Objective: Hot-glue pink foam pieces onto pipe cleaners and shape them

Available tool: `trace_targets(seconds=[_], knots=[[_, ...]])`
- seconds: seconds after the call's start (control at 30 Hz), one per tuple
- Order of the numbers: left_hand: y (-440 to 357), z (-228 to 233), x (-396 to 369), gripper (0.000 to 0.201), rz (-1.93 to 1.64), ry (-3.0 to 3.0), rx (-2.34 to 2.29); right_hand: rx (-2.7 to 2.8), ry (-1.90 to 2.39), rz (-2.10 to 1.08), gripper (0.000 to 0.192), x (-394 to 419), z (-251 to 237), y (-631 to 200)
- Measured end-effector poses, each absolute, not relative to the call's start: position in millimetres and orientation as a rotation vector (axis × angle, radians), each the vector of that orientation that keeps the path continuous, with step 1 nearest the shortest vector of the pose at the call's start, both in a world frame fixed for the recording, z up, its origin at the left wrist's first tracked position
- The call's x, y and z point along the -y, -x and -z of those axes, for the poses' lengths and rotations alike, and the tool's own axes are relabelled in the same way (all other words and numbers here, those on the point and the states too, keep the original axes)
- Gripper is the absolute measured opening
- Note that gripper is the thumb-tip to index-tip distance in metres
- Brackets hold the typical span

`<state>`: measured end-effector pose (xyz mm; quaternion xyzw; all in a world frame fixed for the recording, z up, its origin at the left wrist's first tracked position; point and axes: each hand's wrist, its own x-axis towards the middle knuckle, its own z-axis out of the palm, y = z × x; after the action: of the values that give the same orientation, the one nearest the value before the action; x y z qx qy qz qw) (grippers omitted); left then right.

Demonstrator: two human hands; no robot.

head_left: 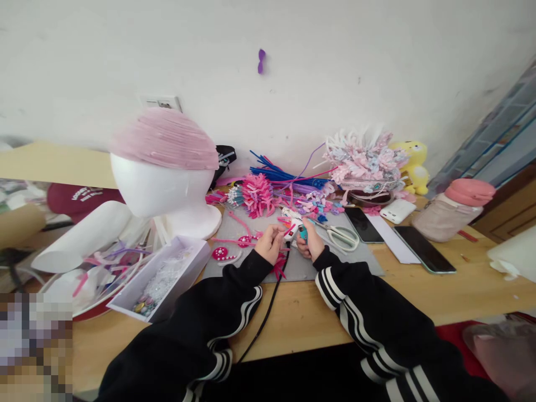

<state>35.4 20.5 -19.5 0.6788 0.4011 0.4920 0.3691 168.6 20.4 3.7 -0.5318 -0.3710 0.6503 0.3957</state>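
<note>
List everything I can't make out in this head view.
All in the head view:
Teal item in the right hand: partly covered by that hand, full shape hidden.
Pink strip at the left hand: near end hidden by that hand.
Black cable: lower end lost past the near edge of the table.
Clear beads in the pale box: too small to count.
White object, far right: cut off by the frame.
Bottom-left corner: pixelated.
</note>
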Motion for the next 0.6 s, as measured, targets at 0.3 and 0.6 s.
trace_targets(seconds=[0.3, 0.6], knots=[[-34.2, 12.1, -15.6, 0.014, -1.281, -1.915, -1.229, 0.964, 1.351, -1.622, 0.052, -21.0, -2.2, -169.5], [-34.8, 13.8, -17.2, 0.017, -1.25, -1.974, -1.164, 0.936, 1.363, -1.681, 0.052, -21.1, -4.8, -169.9]])
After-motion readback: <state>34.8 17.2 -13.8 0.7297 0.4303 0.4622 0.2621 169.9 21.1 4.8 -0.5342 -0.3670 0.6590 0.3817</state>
